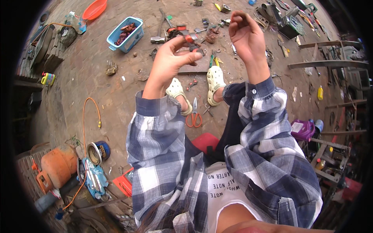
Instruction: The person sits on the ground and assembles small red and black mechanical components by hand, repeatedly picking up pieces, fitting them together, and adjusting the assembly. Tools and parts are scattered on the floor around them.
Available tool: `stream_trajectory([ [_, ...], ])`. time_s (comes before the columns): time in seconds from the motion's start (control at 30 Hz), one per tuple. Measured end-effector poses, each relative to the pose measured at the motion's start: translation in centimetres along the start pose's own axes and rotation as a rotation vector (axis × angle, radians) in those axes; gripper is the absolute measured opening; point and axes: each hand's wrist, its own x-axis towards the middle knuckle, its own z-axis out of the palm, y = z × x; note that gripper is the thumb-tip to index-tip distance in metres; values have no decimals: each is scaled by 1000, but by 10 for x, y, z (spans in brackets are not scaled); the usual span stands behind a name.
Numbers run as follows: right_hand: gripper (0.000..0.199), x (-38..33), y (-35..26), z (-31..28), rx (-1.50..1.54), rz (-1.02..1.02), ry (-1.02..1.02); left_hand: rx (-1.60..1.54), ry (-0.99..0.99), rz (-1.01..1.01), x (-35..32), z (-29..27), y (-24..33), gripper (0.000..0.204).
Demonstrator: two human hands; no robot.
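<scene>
The left hand (pixel 168 62) pinches a small red-handled tool (pixel 192 42) between thumb and fingertips, raised over the knees. The right hand (pixel 244 29) curls its grip nearly closed; whether it holds anything I cannot tell. Orange scissors (pixel 194 115) lie on the ground between the cream clogs (pixel 214 82).

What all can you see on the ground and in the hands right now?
pliers: 1, red-handled, in left hand
scissors: 1, orange-handled, ground between the feet
tub: 1, light blue, upper left
basin: 1, orange, top left
hammer: 1, grey, right of tub
gas cylinder: 1, orange, lower left
jug: 1, purple, right
clogs: 2, cream, on the feet
left hand: raised, gripping pliers
right hand: raised, fingers pinched; contents unclear
</scene>
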Motion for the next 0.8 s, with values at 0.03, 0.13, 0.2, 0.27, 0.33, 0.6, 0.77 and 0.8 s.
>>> stream_trajectory([
  [0.03, 17, 0, 0, 2, 41, 31, -95, -46, 19, 37, -1, -4, 3, 49],
  [0.13, 23, -18, -7, 21, -204, -23, -163, -167, 178, 43, 7, -5, 3, 32],
  [0.2, 25, -22, -3, 31, -553, -23, -365, -174, 289, 43, 10, -7, 1, 27],
  [0.27, 19, -41, 7, 65, -824, 143, -337, -168, 385, -8, 12, -10, -3, 27],
  [0.33, 17, -39, 18, 77, -979, 221, -611, -53, 385, 2, 14, -10, -8, 29],
  [0.6, 24, -12, 22, 74, -557, -108, -414, 1075, 367, 204, 14, -2, -29, 51],
  [0.77, 20, 20, -14, 21, 57, -279, 65, 1030, 221, 263, 17, 16, -28, 49],
  [0.8, 19, 22, -24, 7, 88, -297, 123, 904, 200, 274, 18, 13, -32, 50],
])
